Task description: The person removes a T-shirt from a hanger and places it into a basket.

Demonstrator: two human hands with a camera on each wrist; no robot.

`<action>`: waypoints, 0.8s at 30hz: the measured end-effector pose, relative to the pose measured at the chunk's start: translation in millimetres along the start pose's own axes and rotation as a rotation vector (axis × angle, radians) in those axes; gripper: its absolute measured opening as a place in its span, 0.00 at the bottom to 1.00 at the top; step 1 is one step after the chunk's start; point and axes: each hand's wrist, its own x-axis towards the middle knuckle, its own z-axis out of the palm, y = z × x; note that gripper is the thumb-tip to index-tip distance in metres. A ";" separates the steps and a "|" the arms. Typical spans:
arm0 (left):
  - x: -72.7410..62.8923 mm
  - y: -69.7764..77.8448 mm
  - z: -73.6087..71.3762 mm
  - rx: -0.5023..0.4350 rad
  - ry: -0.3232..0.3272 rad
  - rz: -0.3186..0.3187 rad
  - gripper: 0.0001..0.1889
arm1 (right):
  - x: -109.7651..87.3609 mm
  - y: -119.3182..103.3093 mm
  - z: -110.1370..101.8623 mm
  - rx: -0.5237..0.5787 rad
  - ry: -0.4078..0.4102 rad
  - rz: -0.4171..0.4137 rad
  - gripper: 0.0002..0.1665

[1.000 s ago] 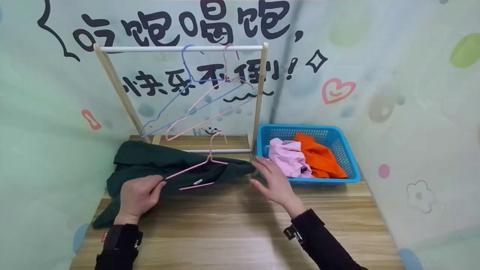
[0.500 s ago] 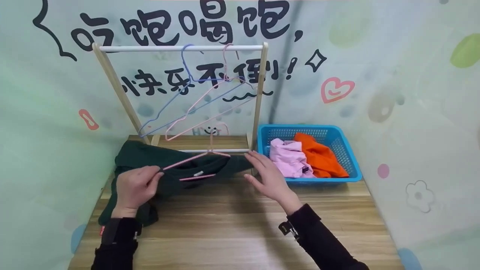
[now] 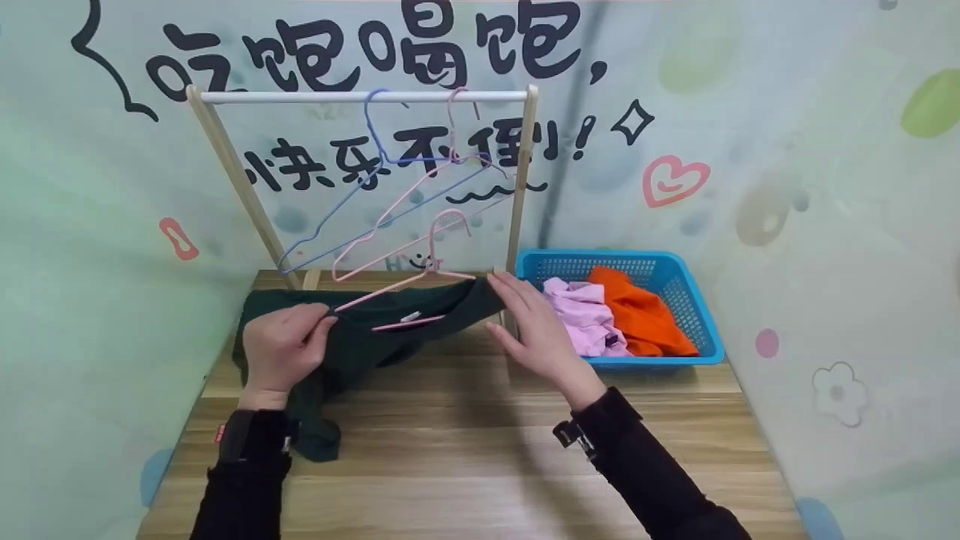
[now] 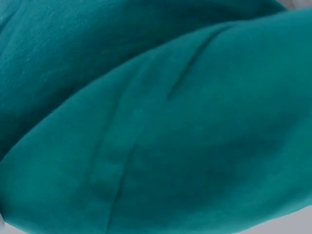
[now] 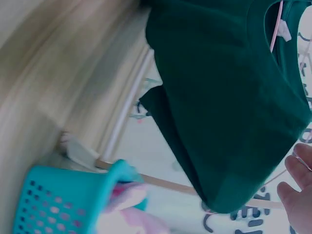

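A dark green shirt (image 3: 360,345) hangs over a pink hanger (image 3: 409,323); the hanger's hook and neck rise out of the collar. My left hand (image 3: 285,349) pinches the shirt's left shoulder together with the hanger's end there. At the other shoulder, my right hand (image 3: 536,326) has its fingers straight, beside the cloth; whether they touch it is unclear. In the right wrist view the shirt (image 5: 219,97) droops down, and the right hand's fingers (image 5: 298,170) are at its edge. Green cloth (image 4: 170,146) fills the left wrist view and hides the left hand.
Behind the shirt stands a rack with a white rail (image 3: 300,97). A blue hanger (image 3: 330,214) and another pink hanger (image 3: 367,237) hang from it. To the right, a blue basket (image 3: 652,361) holds pink cloth (image 3: 577,307) and orange cloth (image 3: 641,311).
The shirt and hanger have been lifted upward and toward the rack, with the left hand rising along with them. The right hand has moved up a little. A sleeve now dangles below the left hand.
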 end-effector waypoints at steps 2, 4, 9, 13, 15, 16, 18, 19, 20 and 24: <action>6.3 0.5 3.8 -0.004 0.017 0.003 0.17 | 6.1 -2.4 -4.9 0.002 0.009 -0.004 0.38; 11.7 1.3 7.7 -0.007 0.041 0.015 0.16 | 11.5 -4.4 -9.3 0.002 0.022 -0.015 0.38; 22.1 7.4 17.3 -0.034 0.093 0.063 0.17 | 18.7 -8.9 -18.2 0.004 0.049 -0.036 0.38; 29.2 14.4 26.0 -0.058 0.111 0.093 0.17 | 21.1 -12.1 -22.5 0.024 0.083 -0.032 0.37; 32.0 18.1 31.2 -0.065 0.118 0.110 0.17 | 22.1 -13.7 -23.9 0.034 0.106 -0.032 0.36; 33.4 19.9 34.1 -0.068 0.122 0.120 0.17 | 22.7 -14.6 -24.6 0.036 0.121 -0.036 0.35; 35.5 23.4 40.3 -0.087 0.131 0.129 0.16 | 24.0 -16.8 -26.0 0.042 0.158 -0.047 0.34; 36.3 25.1 43.5 -0.095 0.134 0.134 0.16 | 24.8 -17.8 -26.7 0.043 0.177 -0.053 0.33; 36.7 26.7 46.8 -0.104 0.140 0.139 0.16 | 25.7 -18.8 -27.4 0.043 0.197 -0.063 0.31; 38.4 33.3 60.1 -0.128 0.131 0.146 0.14 | 30.1 -20.1 -31.8 0.054 0.279 -0.078 0.26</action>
